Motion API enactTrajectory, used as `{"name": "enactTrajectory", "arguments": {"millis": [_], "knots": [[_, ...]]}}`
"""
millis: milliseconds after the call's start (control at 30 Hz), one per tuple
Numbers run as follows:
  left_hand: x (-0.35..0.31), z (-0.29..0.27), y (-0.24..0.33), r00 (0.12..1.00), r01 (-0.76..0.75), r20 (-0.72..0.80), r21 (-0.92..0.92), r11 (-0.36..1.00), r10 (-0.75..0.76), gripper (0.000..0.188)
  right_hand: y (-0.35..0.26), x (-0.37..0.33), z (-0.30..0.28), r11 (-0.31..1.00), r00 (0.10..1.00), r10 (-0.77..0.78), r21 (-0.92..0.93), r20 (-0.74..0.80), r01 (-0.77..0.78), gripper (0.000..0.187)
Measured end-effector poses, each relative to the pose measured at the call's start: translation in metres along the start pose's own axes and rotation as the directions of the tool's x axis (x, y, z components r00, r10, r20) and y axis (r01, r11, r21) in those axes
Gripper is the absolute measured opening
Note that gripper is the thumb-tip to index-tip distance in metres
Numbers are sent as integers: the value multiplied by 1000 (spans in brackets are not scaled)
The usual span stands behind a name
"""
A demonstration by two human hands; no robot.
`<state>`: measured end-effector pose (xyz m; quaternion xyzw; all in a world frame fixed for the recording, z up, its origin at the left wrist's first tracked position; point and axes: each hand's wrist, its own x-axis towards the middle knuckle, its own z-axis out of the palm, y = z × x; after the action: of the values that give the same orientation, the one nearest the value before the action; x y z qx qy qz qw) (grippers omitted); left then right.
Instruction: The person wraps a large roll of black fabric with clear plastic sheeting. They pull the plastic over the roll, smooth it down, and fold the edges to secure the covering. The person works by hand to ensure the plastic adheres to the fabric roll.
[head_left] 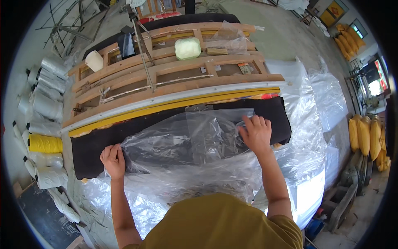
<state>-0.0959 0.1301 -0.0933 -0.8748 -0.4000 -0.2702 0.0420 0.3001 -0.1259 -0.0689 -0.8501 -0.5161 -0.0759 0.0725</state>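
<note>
A clear, wrinkled plastic sheet (170, 143) is stretched between my two hands over a black cloth (89, 151). My left hand (113, 159) pinches the sheet's left end between thumb and fingers, close to the cloth's left side. At the sheet's far right corner, my right hand (258, 133) is closed on the edge with bent fingers; the fingertips partly hide the plastic there. More clear film hangs in loose folds on the near side, in front of my body.
Beyond the cloth runs a yellow strip (174, 110) along a slatted wooden frame (137, 77). On the frame are a pale green container (187, 48), a white jug (94, 61) and metal stand legs (144, 54). Plastic rolls (47, 106) line the left; yellow bundles (364, 135) hang right.
</note>
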Motion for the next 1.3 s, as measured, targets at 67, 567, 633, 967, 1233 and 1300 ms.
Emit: {"name": "enactTrajectory", "arguments": {"millis": [67,567,633,967,1233,1300], "knots": [[8,-2,13,995,73,-62,-158,985,-83,9,-15,4,3,954,959,-277,136,50,269,38],[12,18,19,986,169,41,-241,956,-164,5,27,-7,23,992,983,123,60,-136,-116,41],[3,23,20,983,183,28,-212,960,-181,6,20,-14,24,983,999,11,182,-53,-1,38],[-15,5,1,931,364,203,-471,804,-303,6,21,11,32,996,996,58,-62,-74,-62,46],[-48,-28,-3,767,632,432,-637,441,-475,14,-10,19,33,987,997,-83,139,1,82,51],[-81,-33,-34,810,578,365,-364,730,-459,14,-18,10,42,972,977,-207,121,55,200,60]]}}
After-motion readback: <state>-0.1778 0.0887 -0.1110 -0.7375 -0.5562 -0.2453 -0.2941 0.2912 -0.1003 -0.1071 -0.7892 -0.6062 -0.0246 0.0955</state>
